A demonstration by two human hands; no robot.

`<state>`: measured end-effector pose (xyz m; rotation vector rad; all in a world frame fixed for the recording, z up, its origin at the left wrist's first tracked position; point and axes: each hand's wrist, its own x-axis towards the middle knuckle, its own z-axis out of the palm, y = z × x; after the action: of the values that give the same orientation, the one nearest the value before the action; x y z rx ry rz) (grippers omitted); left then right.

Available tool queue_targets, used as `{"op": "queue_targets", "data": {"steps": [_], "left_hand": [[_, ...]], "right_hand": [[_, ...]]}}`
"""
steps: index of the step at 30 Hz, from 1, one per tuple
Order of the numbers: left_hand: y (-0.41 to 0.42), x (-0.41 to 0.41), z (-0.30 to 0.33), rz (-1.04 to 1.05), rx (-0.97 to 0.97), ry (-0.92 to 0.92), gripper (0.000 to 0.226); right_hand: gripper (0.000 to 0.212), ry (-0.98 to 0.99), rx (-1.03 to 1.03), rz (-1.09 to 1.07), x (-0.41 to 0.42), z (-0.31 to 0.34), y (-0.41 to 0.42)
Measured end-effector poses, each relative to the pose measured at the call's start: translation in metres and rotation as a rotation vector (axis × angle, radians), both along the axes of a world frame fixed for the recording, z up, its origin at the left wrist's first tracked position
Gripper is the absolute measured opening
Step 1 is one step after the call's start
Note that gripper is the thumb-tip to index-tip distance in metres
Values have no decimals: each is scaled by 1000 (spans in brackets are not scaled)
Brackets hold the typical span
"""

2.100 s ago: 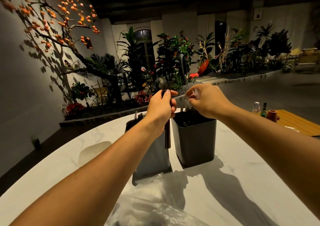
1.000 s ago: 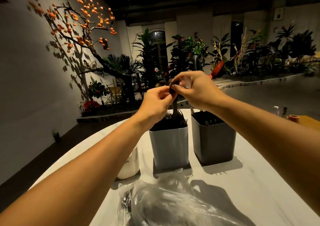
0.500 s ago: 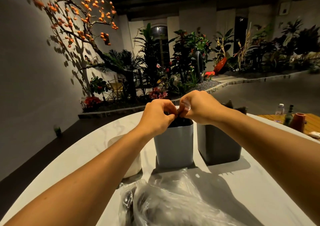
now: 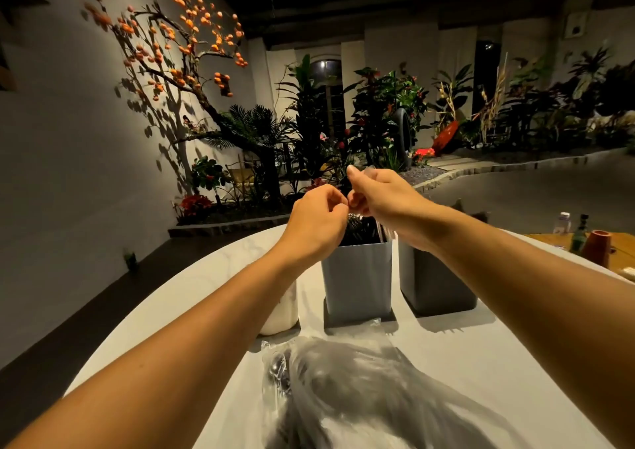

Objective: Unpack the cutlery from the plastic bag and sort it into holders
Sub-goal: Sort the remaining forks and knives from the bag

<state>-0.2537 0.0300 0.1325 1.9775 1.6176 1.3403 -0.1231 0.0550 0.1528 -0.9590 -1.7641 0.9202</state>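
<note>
1. Cutlery (image 4: 360, 230) with dark handles stands bunched in the light grey holder (image 4: 357, 276), the landmark here; more pieces lie in the clear plastic bag (image 4: 360, 390) on the tabletop (image 4: 515, 362), just in front of that holder.
2. A dark grey holder (image 4: 436, 283) stands just right of the light grey one; what it holds is hidden. A white container (image 4: 280, 314) sits just left, partly behind the forearm.
3. The left hand (image 4: 314, 223) hovers over the light grey holder's rim with fingers curled, pinching at something small near the cutlery tops; exactly what it grips cannot be told.
4. The right hand (image 4: 381, 194), above the same holder and nearly touching the left, pinches what looks like a clear wrapper between thumb and fingertips.
5. Judged step: stripping a wrapper off a piece as it goes into the light grey holder.
6. To do it well: keep the piece steady with the left hand, draw the film straight up and away, and let the piece drop upright among its like.
7. Watch that the film does not snag neighbouring handles or tip the holder.
</note>
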Motion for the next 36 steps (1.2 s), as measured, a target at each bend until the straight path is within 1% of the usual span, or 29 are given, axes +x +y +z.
{"op": "queue_targets", "data": {"steps": [1, 2, 5, 7, 9, 10, 12, 14, 15, 16, 18, 20, 22, 24, 25, 26, 30, 33, 35, 36], "left_hand": [[-9, -3, 1, -13, -19, 4, 8], [-15, -5, 1, -42, -49, 14, 8], [-35, -15, -2, -181, -156, 79, 21], [-46, -23, -2, -235, -182, 60, 18], [-55, -32, -1, -235, -196, 26, 14], [-58, -35, -1, -234, -205, 30, 13], [-62, -44, -3, -245, -219, 71, 13], [-64, -53, -9, -231, -246, 112, 16], [-63, -57, -13, -216, -266, 144, 15], [-63, -60, -16, -197, -285, 176, 16], [-63, -66, -21, -164, -313, 174, 20], [-67, -71, -25, -148, -336, 100, 23], [-67, -79, -28, -163, -367, -2, 27], [-66, -90, -28, -188, -402, -105, 29], [-66, -94, -28, -198, -422, -137, 28], [-65, -99, -28, -203, -441, -156, 29], [-60, -110, -31, -208, -490, -134, 29], [-51, -120, -34, -153, -421, -89, 25], [-46, -125, -35, -75, -303, -99, 28], [-42, -128, -35, -24, -212, -106, 29]], "right_hand": [[45, 12, 6, -6, -6, 0, -5], [46, 21, -3, -15, -10, 0, -10], [45, 94, -118, -17, -26, 0, -21], [43, 118, -197, 1, -36, -4, -26], [42, 88, -212, 29, -48, -8, -31], [46, 69, -211, 40, -52, -10, -33], [66, 37, -224, 75, -62, -13, -36], [75, -19, -261, 156, -73, -16, -42], [73, -46, -262, 196, -76, -17, -45], [66, -70, -249, 216, -79, -18, -48], [56, -100, -214, 230, -83, -18, -54], [54, -74, -206, 285, -84, -20, -53], [47, -65, -191, 306, -84, -21, -49], [24, -93, -135, 282, -84, -23, -42], [21, -113, -89, 266, -83, -23, -39], [23, -134, -40, 257, -84, -22, -37], [17, -194, 139, 197, -92, -24, -34], [9, -203, 164, 157, -101, -27, -25], [8, -216, 196, 92, -106, -29, -17], [9, -230, 204, 65, -109, -31, -13]]}}
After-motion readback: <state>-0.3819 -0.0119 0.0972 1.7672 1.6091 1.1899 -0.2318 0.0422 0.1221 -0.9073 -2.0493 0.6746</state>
